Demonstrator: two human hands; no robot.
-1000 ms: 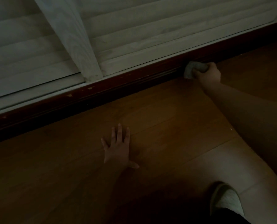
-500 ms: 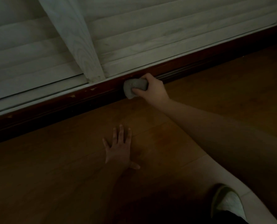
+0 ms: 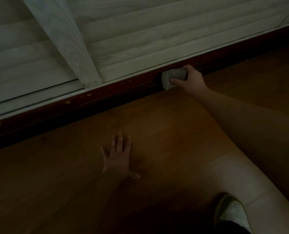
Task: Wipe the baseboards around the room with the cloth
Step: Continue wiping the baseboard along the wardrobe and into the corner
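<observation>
Wood floor (image 3: 157,119): smooth brown planks with faint seams, dim light.
Baseboard (image 3: 106,98): dark red-brown moulded strip with small pale chips, running far right to near left under pale grained slats (image 3: 140,39).
Cloth (image 3: 172,77): pale, crumpled wad pressed against the baseboard, right of centre.
Right hand (image 3: 189,80): fingers and thumb curled round the cloth.
Left hand (image 3: 117,157): flat on the floor, fingers straight and slightly spread.
Slipper (image 3: 231,211): pale, near right.

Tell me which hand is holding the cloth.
The right hand, up at the dark baseboard, grips the pale wadded cloth against it. The left hand holds nothing; it lies flat on the wooden floor, fingers spread.
</observation>
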